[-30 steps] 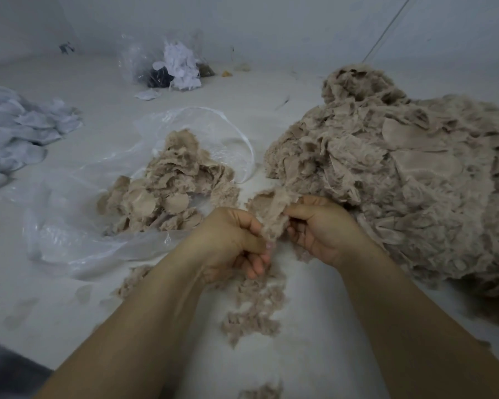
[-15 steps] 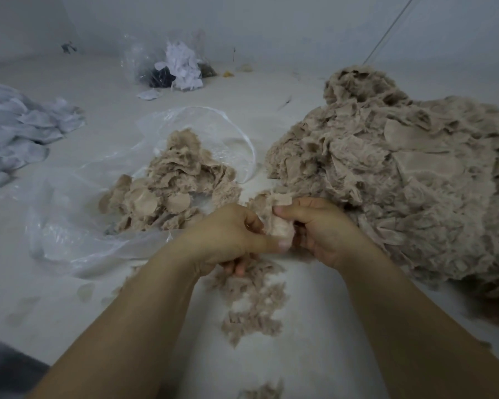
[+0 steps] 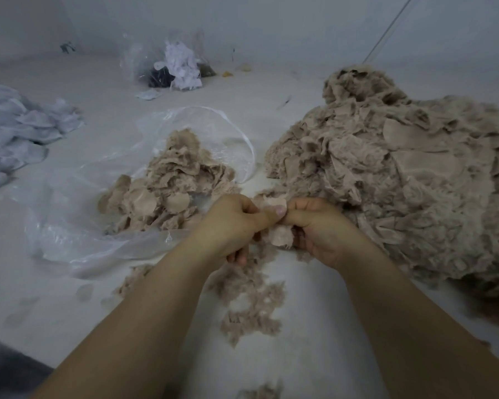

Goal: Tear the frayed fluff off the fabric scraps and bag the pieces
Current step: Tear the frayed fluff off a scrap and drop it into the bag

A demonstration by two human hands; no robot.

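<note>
My left hand (image 3: 234,223) and my right hand (image 3: 317,228) meet at the centre and both pinch one small beige fabric scrap (image 3: 277,234) between them. Its fluffy edge hangs below my fingers. Torn beige fluff (image 3: 251,306) lies scattered on the floor under my hands. To the left lies an open clear plastic bag (image 3: 78,234) holding a heap of cleaned beige pieces (image 3: 167,191). A large pile of frayed beige scraps (image 3: 401,180) rises on the right, touching my right hand's far side.
White fabric pieces (image 3: 18,133) lie at the far left. A second clear bag with white and dark scraps (image 3: 176,67) sits at the back near the wall. A thin cord (image 3: 386,30) runs up the wall at upper right. The floor is pale.
The hands have drawn together on the scrap and shifted it slightly upward. The long fluffy strip that my hands held a second ago is gone from them; more fluff lies below.
</note>
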